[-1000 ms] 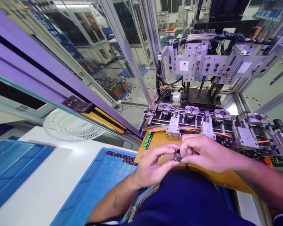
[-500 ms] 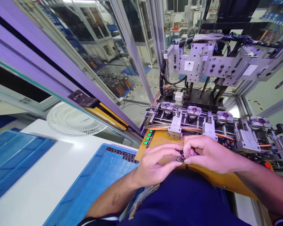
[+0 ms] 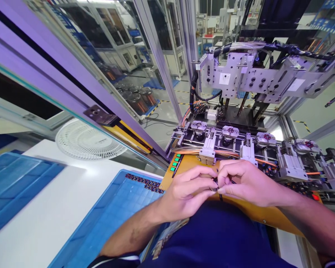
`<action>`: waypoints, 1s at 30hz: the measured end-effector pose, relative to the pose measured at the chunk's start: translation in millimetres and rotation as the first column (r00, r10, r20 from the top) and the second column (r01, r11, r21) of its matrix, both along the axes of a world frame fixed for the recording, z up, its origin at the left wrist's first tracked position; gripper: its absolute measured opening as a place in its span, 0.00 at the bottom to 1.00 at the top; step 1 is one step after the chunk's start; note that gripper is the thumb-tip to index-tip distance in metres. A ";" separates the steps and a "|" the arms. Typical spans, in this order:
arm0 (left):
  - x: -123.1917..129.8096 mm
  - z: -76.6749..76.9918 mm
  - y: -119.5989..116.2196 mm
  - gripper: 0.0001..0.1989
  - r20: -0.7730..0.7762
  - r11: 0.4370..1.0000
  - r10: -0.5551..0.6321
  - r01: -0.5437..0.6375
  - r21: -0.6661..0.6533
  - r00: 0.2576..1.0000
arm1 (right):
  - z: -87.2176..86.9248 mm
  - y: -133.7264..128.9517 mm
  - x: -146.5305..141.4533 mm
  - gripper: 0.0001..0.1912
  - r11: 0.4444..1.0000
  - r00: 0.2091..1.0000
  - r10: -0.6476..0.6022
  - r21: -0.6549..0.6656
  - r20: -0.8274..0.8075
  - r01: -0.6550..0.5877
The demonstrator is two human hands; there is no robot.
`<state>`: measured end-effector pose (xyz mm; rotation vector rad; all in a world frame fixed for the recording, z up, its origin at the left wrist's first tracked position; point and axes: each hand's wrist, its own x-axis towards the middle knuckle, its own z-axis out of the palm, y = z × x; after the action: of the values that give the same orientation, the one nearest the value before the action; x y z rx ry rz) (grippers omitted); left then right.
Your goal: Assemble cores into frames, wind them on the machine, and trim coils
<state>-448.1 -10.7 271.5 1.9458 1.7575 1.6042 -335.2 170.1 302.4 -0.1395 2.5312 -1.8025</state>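
**Small dark rounded part [image 3: 214, 185] pinched between bare left hand [image 3: 188, 190] and bare right hand [image 3: 244, 182]**

On the left, a shallow blue plastic tray [image 3: 100, 223] lies on a white tabletop [image 3: 41, 219]. Tiny dark pieces with coppery specks [image 3: 143, 182] sit in tight rows along its far edge, running toward the right. Farther left is a second blue plastic tray [image 3: 25, 182] with raised ridges.

On the far right stands a row of round silver metal fixtures [image 3: 198, 126]; those right of the leftmost hold reddish-black round pieces [image 3: 230, 129].

The hands meet over a yellow-orange panel [image 3: 195, 167], close in front of the person's dark blue garment [image 3: 220, 238]. The left hand reaches in from the left, fingers stretched and thumb underneath, grasping the part. The right hand comes from the right, fingers curled, thumb and index finger pinching the part's right side (the fingertips hide most of it).
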 end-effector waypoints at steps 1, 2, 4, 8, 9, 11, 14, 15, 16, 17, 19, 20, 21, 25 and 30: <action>-0.3 0.3 -0.1 0.11 0.001 1.000 0.002 -0.002 -0.015 1.000 | -0.5 -0.5 0.2 0.05 1.000 1.000 -0.006 -0.006 0.008 0.006; -0.5 0.6 -0.1 0.11 0.002 1.000 0.005 -0.005 -0.024 1.000 | -0.8 -1.2 0.5 0.05 1.000 1.000 -0.011 -0.013 0.015 0.011; -0.5 1.1 -0.1 0.10 0.005 0.999 0.013 -0.013 -0.030 1.000 | -0.6 -2.9 1.4 0.06 1.000 0.999 -0.021 -0.016 0.028 0.022; -0.2 0.9 0.0 0.09 0.037 0.999 0.017 -0.016 -0.034 0.999 | 1.1 -5.6 2.8 0.06 0.996 0.996 -0.067 -0.060 0.060 0.070; -0.1 0.8 0.1 0.09 0.047 0.999 0.015 -0.013 -0.036 0.999 | 1.3 -5.6 2.8 0.05 0.992 0.994 -0.074 -0.092 0.081 0.082; 0.1 0.8 0.1 0.09 0.069 0.999 0.007 -0.004 -0.042 0.998 | 1.4 -4.4 2.2 0.06 0.988 0.991 -0.063 -0.132 0.116 0.078; 0.2 1.3 0.4 0.08 0.100 0.999 -0.006 0.011 -0.052 0.995 | 1.9 -1.5 0.7 0.06 0.995 0.997 -0.011 -0.097 0.074 0.018; 0.1 1.5 0.5 0.08 0.111 0.998 -0.010 0.016 -0.056 0.994 | 2.4 -0.6 0.3 0.05 0.997 0.999 0.005 -0.079 0.046 -0.002; -0.2 1.6 0.7 0.07 0.121 0.998 -0.017 0.024 -0.060 0.993 | 3.1 0.0 -0.1 0.05 0.998 1.000 0.017 -0.064 0.022 -0.016; -0.5 1.6 0.9 0.07 0.131 0.997 -0.026 0.035 -0.064 0.991 | 3.9 0.4 -0.4 0.05 0.998 1.000 0.025 -0.051 0.004 -0.024; -1.1 1.4 1.3 0.08 0.149 0.996 -0.040 0.051 -0.068 0.988 | 5.3 0.8 -0.7 0.06 0.999 1.000 0.025 -0.032 -0.009 -0.026; -1.3 1.3 1.5 0.08 0.152 0.997 -0.041 0.051 -0.066 0.988 | 5.6 0.9 -0.6 0.06 1.000 1.000 0.017 -0.025 -0.003 -0.017; -1.4 1.2 1.8 0.08 0.150 0.997 -0.038 0.047 -0.057 0.988 | 5.4 0.9 -0.3 0.06 1.000 1.000 0.005 -0.023 0.005 -0.005; -0.6 0.1 2.6 0.10 0.117 1.000 -0.025 0.023 0.020 0.993 | 0.1 1.0 3.4 0.07 0.997 0.997 -0.080 -0.020 -0.004 0.080; -0.3 -4.0 1.8 0.13 0.053 0.997 -0.012 0.008 0.073 0.999 | -9.6 -0.8 10.5 0.07 0.986 0.973 -0.150 0.049 -0.175 0.161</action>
<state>-448.4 -8.9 267.4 1.9192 1.6900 1.7240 -324.7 169.3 292.8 -0.0999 2.7875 -1.8346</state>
